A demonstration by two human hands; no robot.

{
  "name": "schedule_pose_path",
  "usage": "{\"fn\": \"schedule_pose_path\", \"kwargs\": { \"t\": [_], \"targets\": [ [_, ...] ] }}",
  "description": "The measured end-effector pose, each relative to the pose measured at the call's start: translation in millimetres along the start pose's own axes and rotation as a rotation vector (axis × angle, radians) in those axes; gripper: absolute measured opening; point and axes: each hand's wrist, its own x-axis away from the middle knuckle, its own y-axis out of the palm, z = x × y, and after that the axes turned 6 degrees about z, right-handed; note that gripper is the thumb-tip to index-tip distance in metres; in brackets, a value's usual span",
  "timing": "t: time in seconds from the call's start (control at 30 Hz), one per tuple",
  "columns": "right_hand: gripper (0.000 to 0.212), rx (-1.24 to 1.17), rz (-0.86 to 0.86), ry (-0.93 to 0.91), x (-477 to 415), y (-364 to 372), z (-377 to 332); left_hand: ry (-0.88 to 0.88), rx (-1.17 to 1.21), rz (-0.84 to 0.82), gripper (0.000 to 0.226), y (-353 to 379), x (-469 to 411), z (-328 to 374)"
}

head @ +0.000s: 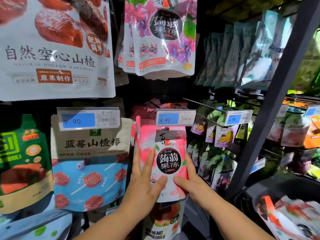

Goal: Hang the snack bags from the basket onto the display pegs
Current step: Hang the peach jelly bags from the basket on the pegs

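Note:
A pink peach jelly bag with a black round label hangs upright just under the 4.90 price tag, its top hidden behind the tag. My left hand holds its left edge, fingers straight up the front and thumb across the lower front. My right hand grips its right edge, thumb on the front and fingers behind. More pink bags sit behind it on the same peg. The dark basket at lower right holds more red-and-white snack bags.
A blueberry hawthorn stick bag hangs left of my hands under a 9.90 tag. Purple jelly bags hang above. Bare metal pegs jut out to the right, with small fruit bags below. A grey upright post crosses the right side.

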Motion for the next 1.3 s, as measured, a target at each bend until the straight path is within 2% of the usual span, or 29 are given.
{"fn": "schedule_pose_path", "kwargs": {
  "t": [0.1,0.17,0.53,0.8,0.9,1.03,1.13,1.3],
  "targets": [
    [0.096,0.1,0.028,-0.008,-3.8,0.3,1.6,-0.004,-0.025,0.009,0.109,1.1,-1.0,-8.3],
    [0.095,0.138,0.045,-0.01,-6.6,1.7,1.5,-0.011,-0.037,0.017,0.115,1.5,-4.9,-13.0],
    [0.097,0.266,0.08,0.007,-36.3,7.6,-0.1,-0.019,-0.015,0.056,0.116,6.8,-35.4,-41.9],
    [0.071,0.341,0.146,0.058,-59.8,10.7,-2.5,-0.134,0.058,0.044,0.112,10.1,-55.0,-47.9],
    [0.076,0.367,0.144,0.052,-58.7,12.3,-5.5,-0.129,0.045,0.065,0.114,10.8,-54.5,-45.7],
    [0.059,0.361,0.14,0.068,-53.7,11.4,-4.8,-0.102,0.034,0.084,0.114,10.6,-46.9,-45.2],
    [0.071,0.36,0.149,0.042,-48.9,11.1,-2.4,-0.082,-0.007,0.093,0.11,11.9,-39.4,-42.3],
    [0.102,0.325,0.176,0.007,-39.2,11.1,-2.6,-0.043,-0.058,0.098,0.107,12.4,-24.5,-36.7]
  ]
}}
